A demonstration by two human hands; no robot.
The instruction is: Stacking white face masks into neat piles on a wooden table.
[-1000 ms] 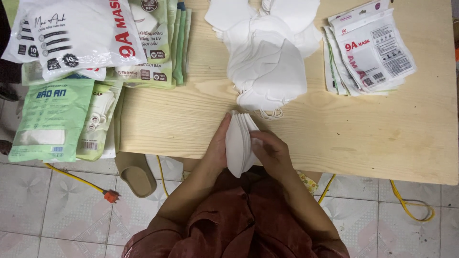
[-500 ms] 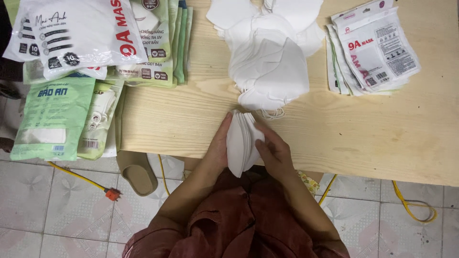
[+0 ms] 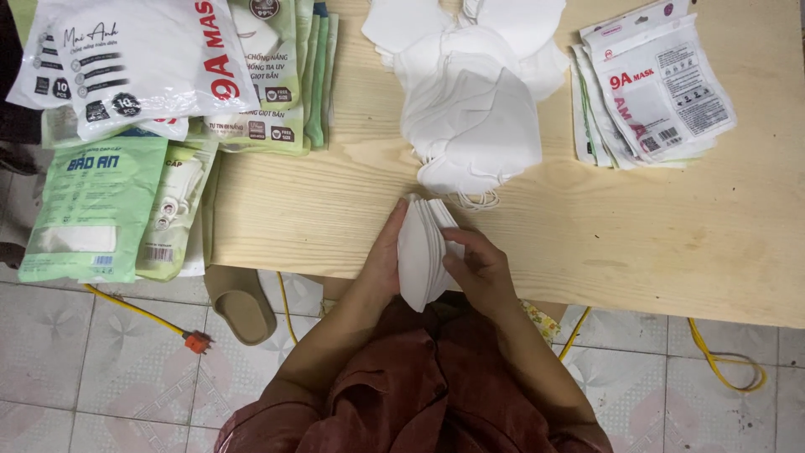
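The person is holding a small stack of folded white masks (image 3: 423, 252) on edge at the near side of the wooden table (image 3: 654, 243), its long axis running near to far. The left hand (image 3: 381, 264) is pressing flat against the stack's left face, while the right hand (image 3: 480, 267) is closing its fingers over the right face, so the stack is sitting squarely between both palms. Just beyond it, toward the far side, a loose heap of white masks (image 3: 470, 109) is lying, slightly nearer the right hand.
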